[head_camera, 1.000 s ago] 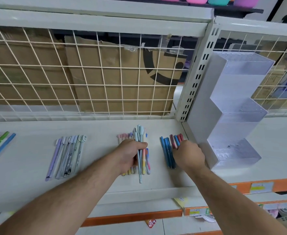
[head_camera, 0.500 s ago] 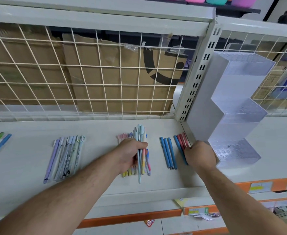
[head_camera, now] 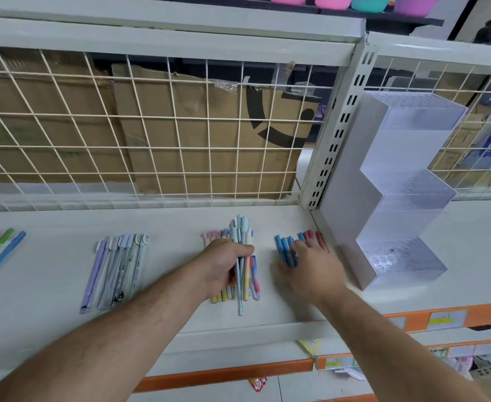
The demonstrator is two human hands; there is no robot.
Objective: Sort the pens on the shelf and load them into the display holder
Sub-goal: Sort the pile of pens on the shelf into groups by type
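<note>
Fistful of pens, spill incoming?
Left hand (head_camera: 224,265) is wrapped round a pastel bundle (head_camera: 242,233), one pen poking out low. Right hand (head_camera: 313,268) lies flat, fingers spread, on the blue pens (head_camera: 283,246) beside the reds (head_camera: 311,236). A sloppy sweep could mix the colours or roll them off the shelf (head_camera: 180,227). The holder (head_camera: 406,198) stands just right of them.

One wide-angle camera, worn on the person's head, looks forward and down at a white shelf (head_camera: 35,285) from close range. It is near enough that both forearms enter from the bottom edge, and the left hand (head_camera: 224,265), around a bundle of pens (head_camera: 242,232), and the right hand (head_camera: 311,265) sit just below the middle of the frame. It faces the wire grid (head_camera: 180,116) behind the shelf almost squarely, with the stepped display holder (head_camera: 398,216) at the right; straight edges bow toward the corners.
</note>
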